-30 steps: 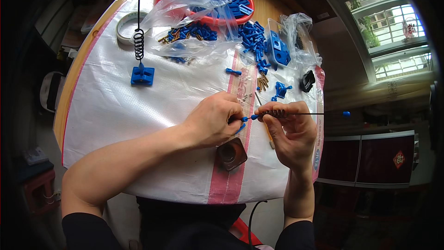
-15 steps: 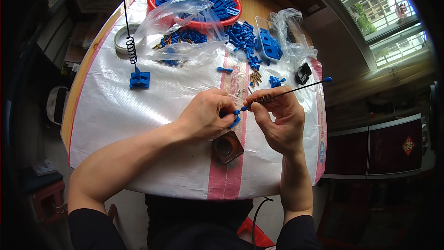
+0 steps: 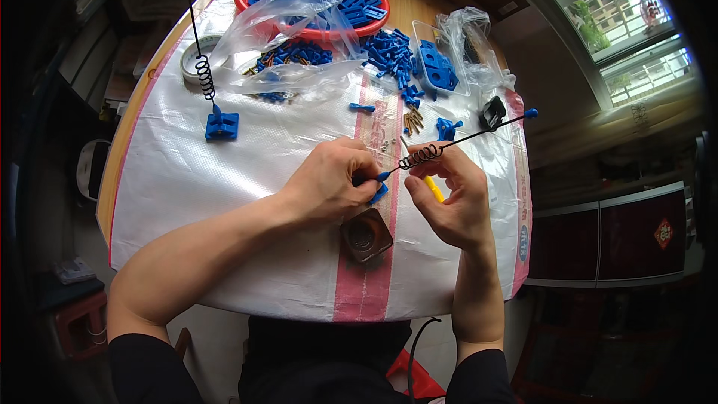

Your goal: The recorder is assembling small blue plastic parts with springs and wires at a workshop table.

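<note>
Near the table's middle, my left hand pinches a blue plastic base, mostly hidden by the fingers. From its blue tip a black coiled spring rod rises to the right, ending in a blue knob. My right hand is just under the rod, thumb and fingers apart. Between them shows the yellow handle of a thin tool, seemingly a screwdriver, with a slim shaft. A square brown container with a round hollow sits below my left hand.
A similar spring rod on a blue base stands at left, beside a tape roll. Farther back are a red basin of blue parts, a clear plastic bag, piled blue pieces, brass screws and a clear tray.
My right hand has let go of the rod and opened slightly below it, uncovering the yellow handle. The rod's outer end has tilted up a little. My left hand keeps its grip.
</note>
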Demonstrator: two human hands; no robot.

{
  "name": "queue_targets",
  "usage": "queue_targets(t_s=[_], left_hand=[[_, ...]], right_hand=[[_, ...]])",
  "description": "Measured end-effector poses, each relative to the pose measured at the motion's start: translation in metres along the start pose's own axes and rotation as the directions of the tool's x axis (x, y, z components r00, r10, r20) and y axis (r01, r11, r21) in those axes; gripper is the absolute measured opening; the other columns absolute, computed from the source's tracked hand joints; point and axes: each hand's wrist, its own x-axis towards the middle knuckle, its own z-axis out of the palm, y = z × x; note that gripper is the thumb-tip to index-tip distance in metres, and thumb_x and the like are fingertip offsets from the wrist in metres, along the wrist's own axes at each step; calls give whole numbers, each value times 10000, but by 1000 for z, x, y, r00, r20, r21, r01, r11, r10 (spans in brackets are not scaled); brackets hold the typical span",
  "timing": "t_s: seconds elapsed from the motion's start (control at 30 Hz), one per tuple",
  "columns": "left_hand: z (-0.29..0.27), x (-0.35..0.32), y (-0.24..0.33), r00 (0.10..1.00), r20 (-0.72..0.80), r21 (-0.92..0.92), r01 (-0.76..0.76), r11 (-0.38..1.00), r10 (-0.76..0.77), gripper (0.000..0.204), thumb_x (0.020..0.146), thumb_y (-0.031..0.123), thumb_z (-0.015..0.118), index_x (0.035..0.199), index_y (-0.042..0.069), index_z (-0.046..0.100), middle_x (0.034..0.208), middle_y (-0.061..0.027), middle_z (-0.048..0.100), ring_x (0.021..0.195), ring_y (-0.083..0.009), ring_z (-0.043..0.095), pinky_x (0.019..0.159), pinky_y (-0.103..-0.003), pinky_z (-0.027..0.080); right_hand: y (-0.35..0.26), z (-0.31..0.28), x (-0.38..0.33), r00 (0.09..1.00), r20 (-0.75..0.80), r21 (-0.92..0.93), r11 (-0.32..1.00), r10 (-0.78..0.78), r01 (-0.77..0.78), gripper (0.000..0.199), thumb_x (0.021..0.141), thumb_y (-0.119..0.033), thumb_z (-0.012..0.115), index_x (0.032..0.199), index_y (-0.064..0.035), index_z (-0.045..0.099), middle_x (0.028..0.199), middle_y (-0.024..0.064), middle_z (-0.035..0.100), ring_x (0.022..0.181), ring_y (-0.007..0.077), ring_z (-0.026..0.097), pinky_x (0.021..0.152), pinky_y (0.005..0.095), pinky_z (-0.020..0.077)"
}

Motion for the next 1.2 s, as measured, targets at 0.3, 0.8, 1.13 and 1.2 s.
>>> queue_targets(t_s=[0.3, 0.8, 1.13, 1.2], left_hand=[[5, -1, -10, 994, -55, 32, -98, 995, 99, 99, 791, 46, 724, 872, -8, 738, 860, -141, 702, 871, -282, 676, 788, -379, 539], [7, -3, -17, 995, -58, 37, -81, 996, 83, 107, 765, 80, 733, 838, 3, 726, 872, -156, 684, 903, -339, 657, 801, -420, 533], [9, -3, -20, 992, -71, 49, -104, 993, 108, 112, 761, 88, 744, 828, 2, 717, 864, -158, 678, 890, -347, 654, 792, -429, 528], [8, -3, -19, 993, -67, 45, -99, 994, 102, 112, 761, 87, 745, 827, 2, 716, 864, -158, 677, 890, -347, 653, 793, -430, 527]], right_hand=[[19, 20, -3, 991, 118, 104, 991, 70, -83, 303, 836, -23, 764, 1132, 1, 704, 966, 129, 736, 876, 211, 747, 782, 314, 579], [19, 22, -1, 975, 192, 187, 972, 108, -144, 236, 850, 94, 726, 1079, 53, 689, 1055, 113, 703, 970, 177, 715, 873, 278, 576], [17, 24, -1, 976, 177, 200, 967, 125, -160, 227, 845, 92, 732, 1066, 50, 698, 1050, 114, 705, 968, 179, 717, 868, 283, 580], [17, 25, 0, 977, 172, 199, 967, 128, -161, 222, 845, 91, 731, 1060, 47, 701, 1046, 111, 707, 964, 177, 718, 867, 282, 579]])
